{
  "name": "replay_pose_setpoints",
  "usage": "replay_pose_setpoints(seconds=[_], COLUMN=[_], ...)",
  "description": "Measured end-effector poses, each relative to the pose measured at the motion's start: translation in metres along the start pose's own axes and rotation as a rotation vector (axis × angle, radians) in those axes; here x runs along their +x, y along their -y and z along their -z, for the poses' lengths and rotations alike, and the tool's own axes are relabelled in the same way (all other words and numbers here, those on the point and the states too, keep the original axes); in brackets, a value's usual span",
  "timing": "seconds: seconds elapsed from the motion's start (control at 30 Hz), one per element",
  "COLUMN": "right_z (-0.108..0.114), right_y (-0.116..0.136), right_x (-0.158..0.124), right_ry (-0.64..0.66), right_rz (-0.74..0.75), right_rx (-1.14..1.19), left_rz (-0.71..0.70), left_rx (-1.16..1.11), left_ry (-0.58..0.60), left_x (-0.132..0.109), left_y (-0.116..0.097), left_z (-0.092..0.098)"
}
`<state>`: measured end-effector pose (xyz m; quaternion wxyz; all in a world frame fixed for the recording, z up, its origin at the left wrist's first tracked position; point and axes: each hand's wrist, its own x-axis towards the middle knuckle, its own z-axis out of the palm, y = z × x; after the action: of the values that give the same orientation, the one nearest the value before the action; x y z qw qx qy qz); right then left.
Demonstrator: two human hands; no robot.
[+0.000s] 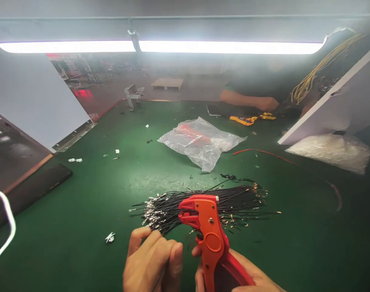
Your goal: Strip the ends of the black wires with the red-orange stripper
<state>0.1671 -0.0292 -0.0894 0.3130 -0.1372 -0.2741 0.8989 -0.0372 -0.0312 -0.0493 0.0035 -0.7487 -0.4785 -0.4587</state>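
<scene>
The right hand (245, 280) is wrapped around the handles of an orange wire stripper (210, 235), its grip closed on the tool so that the head stands upright with the jaws pointing left, level with the spot where the left hand (152, 261) works; held this way the mouth of the tool faces the wire ends directly. The left hand is curled, thumb pressed against the fingers, and seems to pinch a thin black wire (160, 280) that runs down past the thumb, though the wire is so fine that the hold itself is hard to make out. Just beyond both hands a bundle of black wires (209, 205) lies flat on the green bench (81, 227), laid crosswise with its metal terminals (152, 213) fanned out toward the left, near the left fingertips, which keeps single wires easy to pick off. Farther back sits a crumpled clear plastic bag (201, 142) with something red inside, and a loose red wire (264, 153) curves away to its right. Small white scraps (110, 238) dot the mat to the left. On the right a white board (333, 105) leans over a bag of pale small parts (330, 152). Across the bench another person's arm (248, 101) rests by a yellow tool (252, 119), with yellow wires (318, 71) hanging above it
</scene>
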Motion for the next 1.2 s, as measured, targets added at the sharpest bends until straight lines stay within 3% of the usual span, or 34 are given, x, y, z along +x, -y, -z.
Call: replay_pose_setpoints(seconds=[0.1, 0.4, 0.6, 0.8, 1.03, 1.2], right_z=[0.002, -0.006, -0.005, 0.003, 0.002, -0.006], right_y=[-0.002, -0.004, -0.014, -0.011, -0.007, -0.004], right_x=[0.000, -0.004, -0.006, -0.005, -0.001, 0.000], right_ry=[0.020, -0.015, -0.139, -0.007, 0.090, 0.100], right_rz=[-0.006, -0.013, -0.043, -0.091, -0.065, -0.007], right_rx=[-0.011, -0.143, -0.162, -0.251, -0.289, -0.294], left_rz=[0.015, -0.048, -0.156, -0.199, -0.091, -0.093], left_rx=[0.005, 0.010, 0.169, 0.175, 0.123, 0.111], left_ry=[-0.068, -0.087, -0.086, -0.032, -0.205, -0.219], left_x=[-0.002, -0.001, -0.008, -0.004, -0.004, -0.006], left_y=[-0.002, -0.010, -0.017, -0.021, -0.026, -0.030], left_z=[-0.008, -0.016, -0.024, -0.018, -0.029, -0.032])
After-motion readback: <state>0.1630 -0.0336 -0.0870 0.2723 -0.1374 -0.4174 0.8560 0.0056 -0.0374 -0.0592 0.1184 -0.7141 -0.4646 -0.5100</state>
